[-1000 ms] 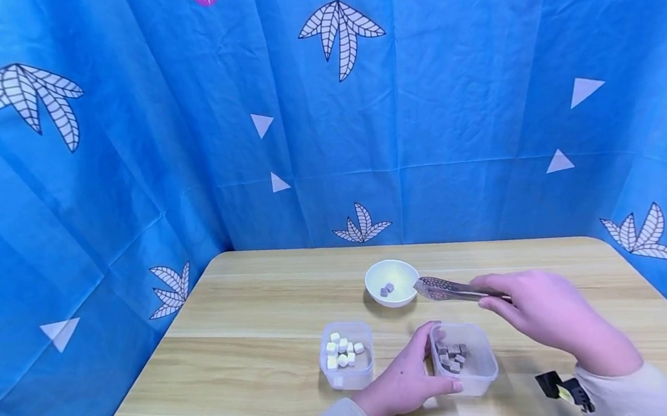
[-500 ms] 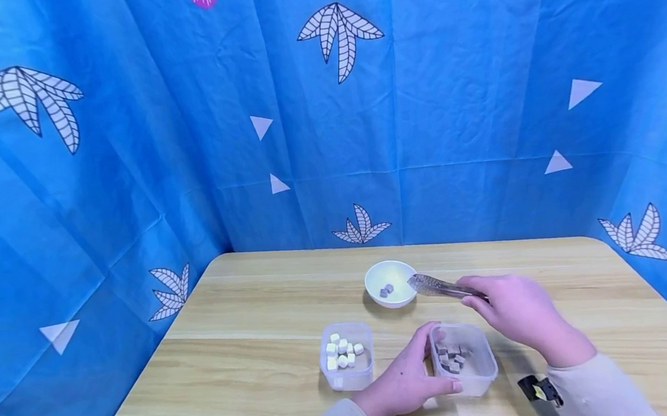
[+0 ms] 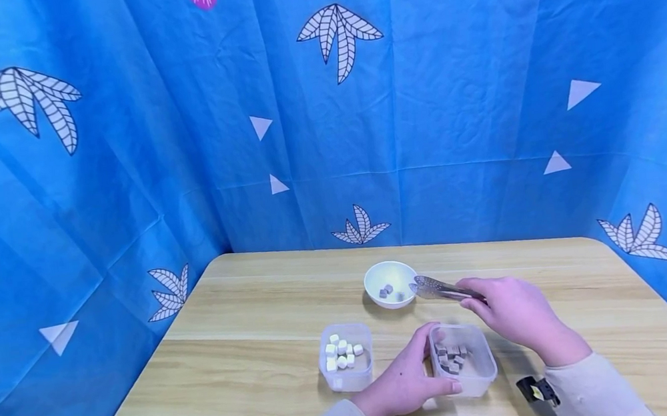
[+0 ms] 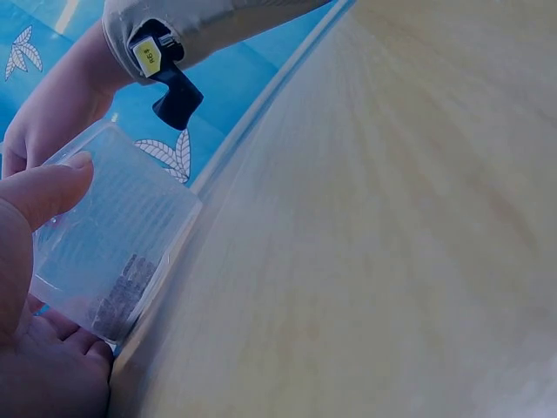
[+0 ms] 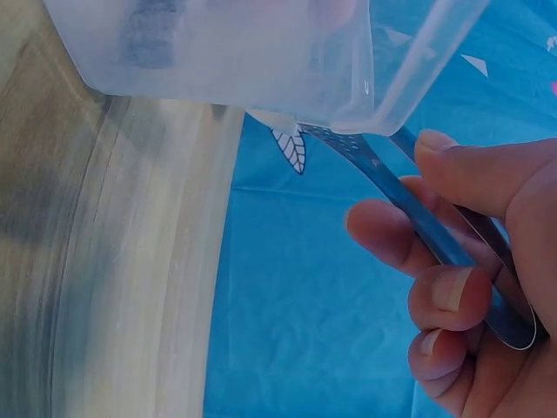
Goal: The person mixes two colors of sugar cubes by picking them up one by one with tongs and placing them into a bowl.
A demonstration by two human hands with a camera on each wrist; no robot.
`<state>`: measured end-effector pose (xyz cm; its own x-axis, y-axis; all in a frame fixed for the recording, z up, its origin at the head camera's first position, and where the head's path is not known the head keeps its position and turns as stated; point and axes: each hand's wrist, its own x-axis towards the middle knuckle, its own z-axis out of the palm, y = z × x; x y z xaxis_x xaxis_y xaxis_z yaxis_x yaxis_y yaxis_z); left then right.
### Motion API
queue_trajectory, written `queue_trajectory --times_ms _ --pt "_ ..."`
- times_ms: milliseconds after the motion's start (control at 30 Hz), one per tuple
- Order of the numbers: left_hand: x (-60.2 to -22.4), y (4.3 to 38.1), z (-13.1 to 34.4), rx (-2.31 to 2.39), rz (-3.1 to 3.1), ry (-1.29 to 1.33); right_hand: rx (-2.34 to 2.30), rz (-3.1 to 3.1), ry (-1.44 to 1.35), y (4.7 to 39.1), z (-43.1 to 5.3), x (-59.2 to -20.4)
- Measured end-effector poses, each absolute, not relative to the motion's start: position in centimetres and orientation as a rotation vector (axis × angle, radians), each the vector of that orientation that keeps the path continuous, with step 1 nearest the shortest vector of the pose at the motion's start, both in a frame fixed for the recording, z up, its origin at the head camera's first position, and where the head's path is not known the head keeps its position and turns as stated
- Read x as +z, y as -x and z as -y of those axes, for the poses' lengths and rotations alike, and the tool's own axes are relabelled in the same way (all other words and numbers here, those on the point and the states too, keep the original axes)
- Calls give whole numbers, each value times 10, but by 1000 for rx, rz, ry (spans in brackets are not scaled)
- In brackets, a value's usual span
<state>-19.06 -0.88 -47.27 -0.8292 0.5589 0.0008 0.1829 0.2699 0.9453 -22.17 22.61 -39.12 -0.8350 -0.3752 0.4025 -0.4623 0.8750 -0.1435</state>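
Note:
My right hand (image 3: 515, 311) grips metal tongs (image 3: 447, 291), also seen in the right wrist view between thumb and fingers. The perforated tips are spread apart at the right rim of a white bowl (image 3: 389, 269). Inside that bowl lie three small greyish-brown cubes (image 3: 388, 290). My left hand (image 3: 401, 382) holds a clear plastic container (image 3: 477, 386) from its left side, thumb on the near wall and fingers at the far corner. Several brown cubes (image 3: 453, 356) sit in it. The left wrist view shows the thumb (image 4: 65, 187) against the container wall.
Left of my left hand stands a second clear container (image 3: 352, 383) with several white cubes (image 3: 341, 353). All stands on a light wooden table (image 3: 253, 376). A blue patterned curtain (image 3: 458, 122) rises along its back and sides.
My right hand has moved left, bringing the tongs to the bowl. The tongs have spread, and a third cube now lies in the bowl. The left hand has stayed on the container.

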Motion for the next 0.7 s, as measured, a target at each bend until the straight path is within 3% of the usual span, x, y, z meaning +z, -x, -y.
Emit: queue_trajectory --times_ms 700 --pt "-473 191 9 1568 -2216 -675 436 2722 -692 218 -235 -379"
